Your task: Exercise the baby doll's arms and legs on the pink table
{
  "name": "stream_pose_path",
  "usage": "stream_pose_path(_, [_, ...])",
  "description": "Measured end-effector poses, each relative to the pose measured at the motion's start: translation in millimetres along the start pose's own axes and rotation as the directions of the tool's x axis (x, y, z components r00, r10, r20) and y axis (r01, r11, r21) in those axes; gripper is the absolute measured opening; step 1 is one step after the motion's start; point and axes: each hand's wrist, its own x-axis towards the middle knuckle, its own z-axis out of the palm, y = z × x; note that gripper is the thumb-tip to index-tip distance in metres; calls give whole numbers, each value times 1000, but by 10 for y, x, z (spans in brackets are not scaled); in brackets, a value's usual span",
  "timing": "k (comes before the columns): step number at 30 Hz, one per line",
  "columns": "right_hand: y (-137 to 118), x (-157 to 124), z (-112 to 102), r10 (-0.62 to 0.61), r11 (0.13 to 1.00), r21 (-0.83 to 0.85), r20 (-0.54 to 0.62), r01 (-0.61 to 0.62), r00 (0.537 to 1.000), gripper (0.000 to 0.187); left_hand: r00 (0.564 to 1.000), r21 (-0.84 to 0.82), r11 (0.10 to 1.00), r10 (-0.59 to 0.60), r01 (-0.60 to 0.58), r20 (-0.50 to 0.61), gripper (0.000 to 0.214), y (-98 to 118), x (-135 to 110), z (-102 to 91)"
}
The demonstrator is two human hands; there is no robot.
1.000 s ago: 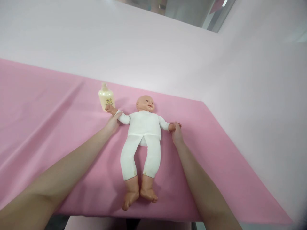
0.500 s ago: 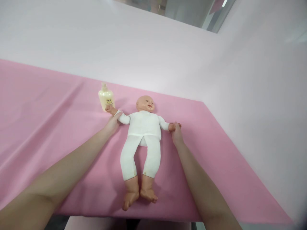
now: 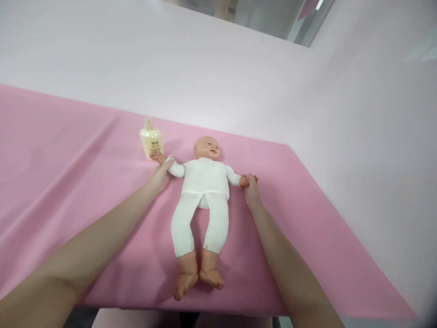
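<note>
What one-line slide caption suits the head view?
Left hand and right hand hold the arms of a baby doll lying on pink cloth beside a cream bottle.

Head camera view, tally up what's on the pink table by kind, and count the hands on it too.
doll: 1, face up, in white clothes
bottle: 1, pale yellow, standing by the doll's arm
hands: 2, left hand and right hand, each gripping one of the doll's arms
Total: 4
</note>
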Motion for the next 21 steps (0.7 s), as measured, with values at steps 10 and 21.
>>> stream_pose_path(10, [-34,-20,24,6,1000,-10,-10,-6,1000,52,1000,6,1000,-5,5,1,37,22,-22,27])
stream_pose_path(21, [-39,-32,23,1,1000,0,-10,-1,1000,52,1000,13,1000,-10,10,-5,38,12,-12,19])
